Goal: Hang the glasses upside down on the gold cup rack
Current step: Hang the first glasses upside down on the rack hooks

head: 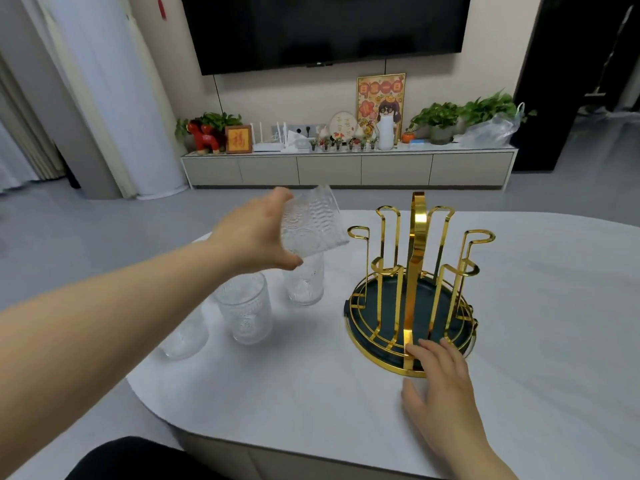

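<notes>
My left hand [258, 233] grips a clear patterned glass [313, 221], held tilted in the air to the left of the gold cup rack [414, 282]. The rack has several looped prongs around a tall central handle, all bare, over a round dark green tray. Three more clear glasses stand upright on the table at the left: one [304, 284] just under the held glass, one [244, 308] nearer me, one [183, 336] partly hidden by my left forearm. My right hand [438, 374] rests with fingers spread on the rack's near rim.
The white oval table [536, 341] carries everything; its left edge curves close to the glasses. Behind it are grey floor, a low TV cabinet [346, 168] with plants and ornaments, and a wall TV. A dark shape lies at the bottom left.
</notes>
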Demonstrator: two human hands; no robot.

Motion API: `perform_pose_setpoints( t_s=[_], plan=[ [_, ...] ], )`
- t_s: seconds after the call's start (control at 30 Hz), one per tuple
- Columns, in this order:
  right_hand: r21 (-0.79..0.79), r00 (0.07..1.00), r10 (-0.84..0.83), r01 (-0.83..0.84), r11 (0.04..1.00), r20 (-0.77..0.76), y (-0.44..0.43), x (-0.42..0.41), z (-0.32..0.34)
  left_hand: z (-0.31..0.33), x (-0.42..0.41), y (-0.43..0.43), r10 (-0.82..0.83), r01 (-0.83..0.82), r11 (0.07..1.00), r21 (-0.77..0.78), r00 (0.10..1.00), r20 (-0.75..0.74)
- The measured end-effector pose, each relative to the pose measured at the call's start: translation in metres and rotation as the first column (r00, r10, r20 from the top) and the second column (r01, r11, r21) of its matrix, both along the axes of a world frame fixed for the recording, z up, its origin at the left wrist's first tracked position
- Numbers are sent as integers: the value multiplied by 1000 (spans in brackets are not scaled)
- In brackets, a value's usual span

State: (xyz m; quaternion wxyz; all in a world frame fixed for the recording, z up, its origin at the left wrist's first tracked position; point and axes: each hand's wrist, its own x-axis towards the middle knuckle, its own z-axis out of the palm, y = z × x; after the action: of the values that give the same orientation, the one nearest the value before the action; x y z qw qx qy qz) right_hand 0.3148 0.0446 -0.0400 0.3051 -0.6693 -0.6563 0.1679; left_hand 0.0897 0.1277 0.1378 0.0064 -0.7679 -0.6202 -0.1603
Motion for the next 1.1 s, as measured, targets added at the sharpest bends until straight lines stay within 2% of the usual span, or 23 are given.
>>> perform_pose_setpoints(
  t_s=[0.27,0.47,0.63,0.87,1.0,1.1],
  plan=[
    [-30,999,20,-19,999,28,6,3,1,33,31,32,-89,110,993,46,939,-332],
    [-36,999,47,-46,998,14,11,6,0,68,28,34,-85,142,988,59,822,-563],
    [-48,999,54,-53,997,4,14,1,2,59,49,38,-132,162,986,-29,671,-730],
    [-20,997,59,-60,998,-41,13,3,1,36,81,54,-238,188,971,-150,663,-709],
    [6,996,57,-57,998,-68,12,3,-1,28,87,59,-270,157,958,-239,766,-583],
    [9,995,64,-63,998,-73,13,4,-2,21,86,62,-300,183,937,-298,858,-416]
  ],
)
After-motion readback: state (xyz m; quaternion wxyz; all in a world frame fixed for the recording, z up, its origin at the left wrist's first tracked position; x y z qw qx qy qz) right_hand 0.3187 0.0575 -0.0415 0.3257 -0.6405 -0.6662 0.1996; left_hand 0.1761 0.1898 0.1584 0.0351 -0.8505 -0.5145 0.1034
